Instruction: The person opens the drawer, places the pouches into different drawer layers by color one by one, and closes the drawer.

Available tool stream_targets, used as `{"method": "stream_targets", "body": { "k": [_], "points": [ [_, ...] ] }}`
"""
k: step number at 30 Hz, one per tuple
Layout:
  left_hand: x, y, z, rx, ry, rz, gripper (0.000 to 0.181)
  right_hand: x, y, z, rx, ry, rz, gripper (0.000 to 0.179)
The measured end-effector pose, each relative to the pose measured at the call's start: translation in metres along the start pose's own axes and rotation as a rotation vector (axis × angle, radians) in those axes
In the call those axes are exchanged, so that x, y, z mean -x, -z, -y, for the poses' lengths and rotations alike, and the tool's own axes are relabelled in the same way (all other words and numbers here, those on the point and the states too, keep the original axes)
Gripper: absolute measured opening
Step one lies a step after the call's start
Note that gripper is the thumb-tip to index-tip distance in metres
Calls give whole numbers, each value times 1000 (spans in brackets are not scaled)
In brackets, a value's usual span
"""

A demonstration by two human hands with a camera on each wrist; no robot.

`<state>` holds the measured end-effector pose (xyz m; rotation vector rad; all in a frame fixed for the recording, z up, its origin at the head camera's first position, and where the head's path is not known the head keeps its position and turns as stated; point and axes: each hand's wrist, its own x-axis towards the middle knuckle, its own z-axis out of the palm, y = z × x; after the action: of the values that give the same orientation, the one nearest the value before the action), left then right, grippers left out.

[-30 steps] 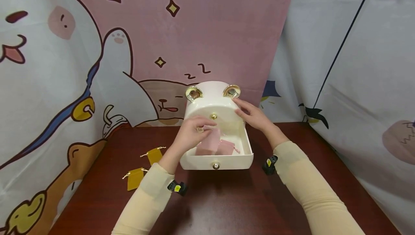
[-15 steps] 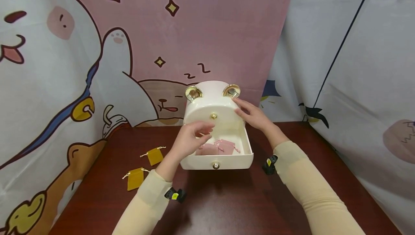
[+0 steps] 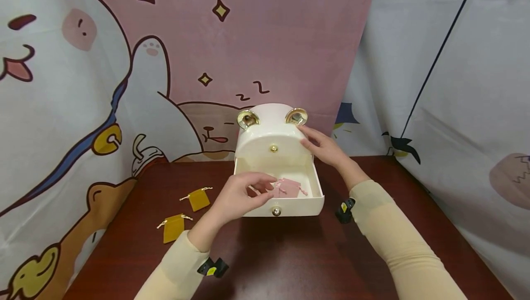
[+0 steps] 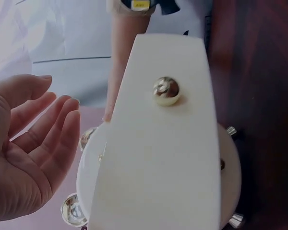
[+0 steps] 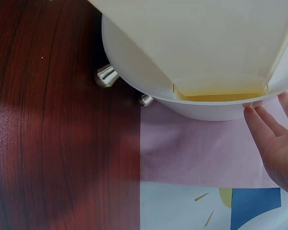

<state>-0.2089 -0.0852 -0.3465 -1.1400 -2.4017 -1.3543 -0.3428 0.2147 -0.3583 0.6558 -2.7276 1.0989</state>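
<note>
A white storage box with two gold ear-like trims stands at the back of the table, its lower drawer pulled out. Small pink drawstring pouches lie inside the drawer, partly covered by my left hand. That hand hovers at the drawer's front left edge with loosely bent fingers and nothing in them. The left wrist view shows its bare palm beside the drawer front with a gold knob. My right hand rests its fingertips on the box's upper right side, thumb and fingers extended.
Two mustard drawstring pouches, one farther back and one nearer, lie on the dark red wooden table left of the box. Printed cartoon curtains hang behind and on both sides.
My left hand lets a pink pouch drop into the drawer, then draws back toward the drawer's front left and lower. The right hand stays put on the box.
</note>
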Motion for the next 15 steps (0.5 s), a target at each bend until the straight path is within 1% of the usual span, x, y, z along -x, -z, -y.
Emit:
{"method": "stream_targets", "body": {
  "k": [5, 8, 10, 15],
  "points": [
    [13, -9, -1, 30, -16, 28, 30, 0, 0, 0, -10, -4, 0, 57],
    [21, -16, 1, 52, -13, 23, 34, 1, 0, 0, -11, -6, 1, 57],
    [25, -20, 4, 69, -10, 13, 36, 0, -1, 0, -9, -6, -1, 57],
    [35, -32, 16, 90, -6, -11, 36, 0, -1, -1, 1, -8, -4, 57]
  ]
}}
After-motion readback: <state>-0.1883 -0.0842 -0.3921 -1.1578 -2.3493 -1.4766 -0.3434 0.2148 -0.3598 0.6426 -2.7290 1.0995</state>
